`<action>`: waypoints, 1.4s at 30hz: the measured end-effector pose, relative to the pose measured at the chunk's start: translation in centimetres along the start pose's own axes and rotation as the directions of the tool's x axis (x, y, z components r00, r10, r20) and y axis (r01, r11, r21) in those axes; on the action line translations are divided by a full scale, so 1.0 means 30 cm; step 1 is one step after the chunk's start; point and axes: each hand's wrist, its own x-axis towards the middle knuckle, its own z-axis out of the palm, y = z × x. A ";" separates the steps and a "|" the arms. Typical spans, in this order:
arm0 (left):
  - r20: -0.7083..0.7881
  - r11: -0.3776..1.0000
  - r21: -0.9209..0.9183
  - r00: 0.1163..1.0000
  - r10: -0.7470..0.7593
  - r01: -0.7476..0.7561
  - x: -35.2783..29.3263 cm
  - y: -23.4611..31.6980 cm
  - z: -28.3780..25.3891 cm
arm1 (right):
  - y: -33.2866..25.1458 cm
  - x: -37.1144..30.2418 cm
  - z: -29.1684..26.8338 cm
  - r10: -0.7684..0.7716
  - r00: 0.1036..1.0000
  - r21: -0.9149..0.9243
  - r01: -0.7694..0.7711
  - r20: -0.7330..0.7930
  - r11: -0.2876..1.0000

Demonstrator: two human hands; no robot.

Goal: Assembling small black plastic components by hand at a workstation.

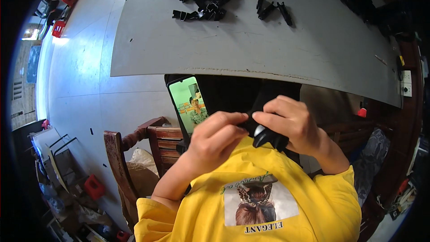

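Pieces of black plastic, likely light, stiff, best pinched edgewise, sit in the curled right hand off the near table edge; whether the left hand pinches one, I cannot tell.

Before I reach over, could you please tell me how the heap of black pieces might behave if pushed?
The heap of black pieces would probably shift in clumps, since many overlap. Individual pieces look stiff, judging by their crisp, angular edges. They seem unlikely to roll far, given those uneven shapes on the flat table.
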 end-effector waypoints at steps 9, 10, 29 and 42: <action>0.221 0.638 -0.699 0.946 -0.237 0.323 -0.047 0.043 0.108 | -0.103 -0.105 0.125 -0.096 0.994 0.076 0.092 0.052 0.993; 0.227 0.647 -0.703 0.955 -0.190 0.296 -0.049 0.045 0.114 | -0.109 -0.120 0.153 -0.091 0.994 0.055 0.094 -0.063 0.994; -0.369 0.829 0.426 0.906 -0.207 0.363 0.273 -0.390 -0.104 | 0.074 -0.010 0.135 0.321 0.941 -0.257 -0.284 0.112 0.924; -0.366 0.877 0.418 0.927 -0.077 0.238 0.302 -0.473 -0.147 | 0.445 0.256 0.004 0.188 0.920 -0.656 -0.378 -0.344 0.653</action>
